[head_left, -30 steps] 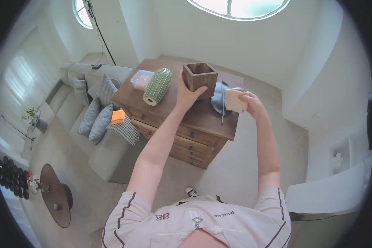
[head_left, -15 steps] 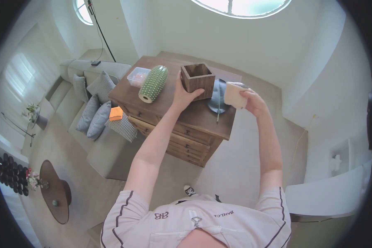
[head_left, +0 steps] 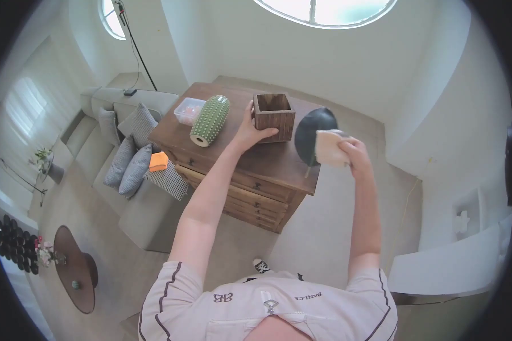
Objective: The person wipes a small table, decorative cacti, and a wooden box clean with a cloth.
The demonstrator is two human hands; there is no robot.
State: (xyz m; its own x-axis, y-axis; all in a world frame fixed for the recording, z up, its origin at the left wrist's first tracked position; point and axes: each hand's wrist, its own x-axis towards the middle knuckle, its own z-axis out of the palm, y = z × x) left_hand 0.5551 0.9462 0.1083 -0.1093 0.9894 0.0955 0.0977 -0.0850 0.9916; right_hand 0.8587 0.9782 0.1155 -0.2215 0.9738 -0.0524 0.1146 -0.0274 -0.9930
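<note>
My left hand (head_left: 255, 133) grips the left side of a square wooden box (head_left: 275, 126), which has an open top and stands on the brown dresser (head_left: 239, 162). In my right hand (head_left: 355, 154) is a cream-coloured block-like pad (head_left: 329, 148), held off the dresser's right edge. A dark round leaf-like piece (head_left: 313, 128) with a thin stem is just behind the pad; whether the two touch I cannot tell. To the left of the box lies a green studded vase (head_left: 211, 120), beside a clear plastic container (head_left: 188, 110) with pinkish contents.
A grey sofa (head_left: 91, 146) with cushions and an orange cloth (head_left: 159, 161) stands left of the dresser. Further left is a low brown table (head_left: 68, 273). A white curved piece of furniture (head_left: 444, 267) is at the lower right.
My right hand and the pad have moved slightly down. The dark leaf-like piece has shifted right and shows its face more. The box looks turned a little, with my left hand still on it.
</note>
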